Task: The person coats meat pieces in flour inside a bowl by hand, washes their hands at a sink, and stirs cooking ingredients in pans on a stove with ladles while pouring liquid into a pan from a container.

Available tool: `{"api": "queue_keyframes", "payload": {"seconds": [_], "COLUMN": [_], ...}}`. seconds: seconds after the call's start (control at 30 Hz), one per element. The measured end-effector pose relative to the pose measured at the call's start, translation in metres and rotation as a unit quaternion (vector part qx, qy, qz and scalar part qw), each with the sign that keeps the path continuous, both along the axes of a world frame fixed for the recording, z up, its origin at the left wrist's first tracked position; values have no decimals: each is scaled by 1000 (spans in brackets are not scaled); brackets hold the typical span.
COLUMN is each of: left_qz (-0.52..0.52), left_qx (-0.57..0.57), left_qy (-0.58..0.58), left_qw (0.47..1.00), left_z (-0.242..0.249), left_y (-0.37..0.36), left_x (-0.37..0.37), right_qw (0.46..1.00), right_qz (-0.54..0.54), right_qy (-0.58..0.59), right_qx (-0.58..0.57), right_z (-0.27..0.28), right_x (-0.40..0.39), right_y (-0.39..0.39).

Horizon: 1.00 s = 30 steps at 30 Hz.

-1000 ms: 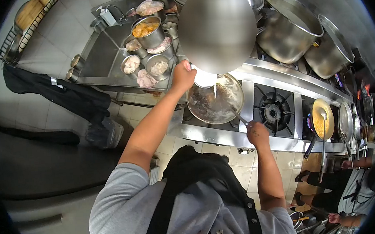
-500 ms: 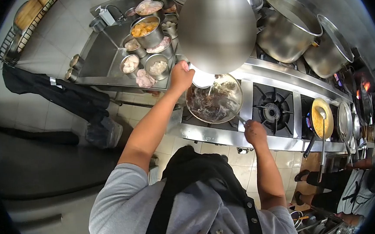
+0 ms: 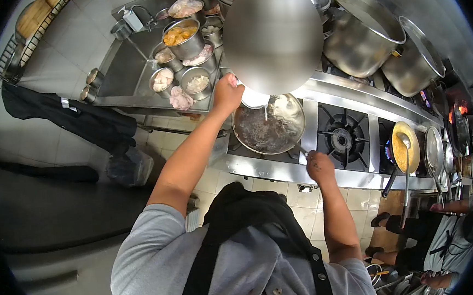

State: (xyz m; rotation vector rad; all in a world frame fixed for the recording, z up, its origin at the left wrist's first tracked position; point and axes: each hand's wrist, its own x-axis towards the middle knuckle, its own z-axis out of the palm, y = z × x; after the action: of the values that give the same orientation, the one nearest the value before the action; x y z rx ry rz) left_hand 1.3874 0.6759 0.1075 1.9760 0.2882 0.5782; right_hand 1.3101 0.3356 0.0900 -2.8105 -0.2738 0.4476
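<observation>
While the long stainless-steel cooking range fills the view, with two big steel stockpots at its back, attention is drawn to the round steel wok on the left burner. A change is seen: the dark contents spread through the wok half a second ago are now partly covered by pale liquid, and the pour has thinned to a narrow stream, so the emptying is judged nearly finished. A small white bowl is held tilted over the wok's rim, the left hand closed around it. A thin metal utensil handle is gripped in the closed right hand at the range's front edge. Steel ingredient tubs are noted further left.
</observation>
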Motion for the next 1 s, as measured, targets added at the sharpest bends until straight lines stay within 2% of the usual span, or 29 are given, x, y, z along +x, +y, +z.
{"api": "queue_keyframes", "payload": {"seconds": [0.07,0.17,0.3,0.4,0.5,0.63,0.73,0.8,0.9,1.0], "left_qz": [5,8,9,12,5,7,8,9,13,11], "left_qx": [-42,-28,-29,-17,-21,-35,-24,-9,10,9], "left_qy": [21,35,26,28,11,23,21,17,22,16], "left_qw": [999,999,999,999,1000,999,999,1000,1000,1000], "left_z": [3,6,8,4,0,8,6,12,19,18], "left_y": [0,2,-2,2,0,2,0,-3,-1,-5], "left_x": [-1,-4,-3,-4,-1,-3,-5,-4,-10,-10], "right_qw": [1000,999,999,1000,999,999,999,998,998,997], "right_qz": [24,-32,-3,-19,9,-22,-17,1,-41,-12], "right_qy": [2,3,-15,4,-51,-9,-34,-37,18,-46], "right_qx": [-1,7,38,0,-2,24,36,50,35,67], "right_z": [-7,-3,-23,4,-15,1,-22,-15,12,-27], "right_x": [6,14,13,11,8,7,5,3,6,9], "right_y": [-3,-15,-9,-14,-2,-13,-8,-4,-13,-11]}}
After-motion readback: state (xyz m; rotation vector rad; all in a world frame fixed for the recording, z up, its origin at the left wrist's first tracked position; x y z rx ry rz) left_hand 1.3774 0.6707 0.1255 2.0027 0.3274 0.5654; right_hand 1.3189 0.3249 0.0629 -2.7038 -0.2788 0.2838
